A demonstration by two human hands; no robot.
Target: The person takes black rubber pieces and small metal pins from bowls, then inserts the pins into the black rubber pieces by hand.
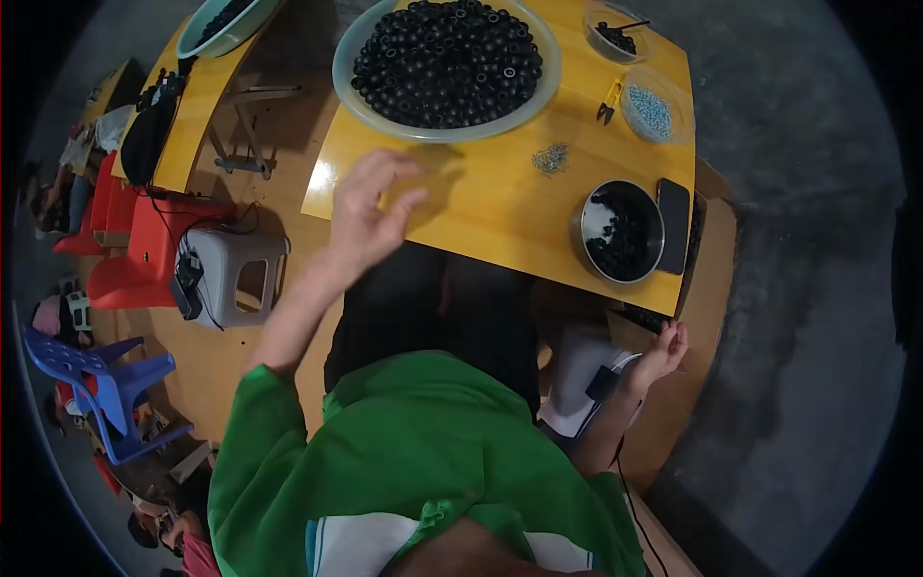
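My left hand (373, 207) hovers by the table's front left edge, below a large bowl (343, 91) heaped with black ring-like pieces (447, 62). Its thumb stands apart from the bent fingers, and I see nothing between them. Off the table's front right corner is my right hand (663, 356), fingers curled together; what they hold, if anything, is hidden. Nearest to it on the table stands a metal bowl (583, 240) containing black pieces (625, 240) and something white. A small heap of tiny silvery pieces (551, 159) lies mid-table.
A black phone (673, 226) lies right of the metal bowl. Yellow thread snips (609, 102) rest beside a tub of pale blue bits (649, 112). Behind is another tub (615, 40) with black pieces. A grey stool (226, 274) and red chair (130, 274) stand left.
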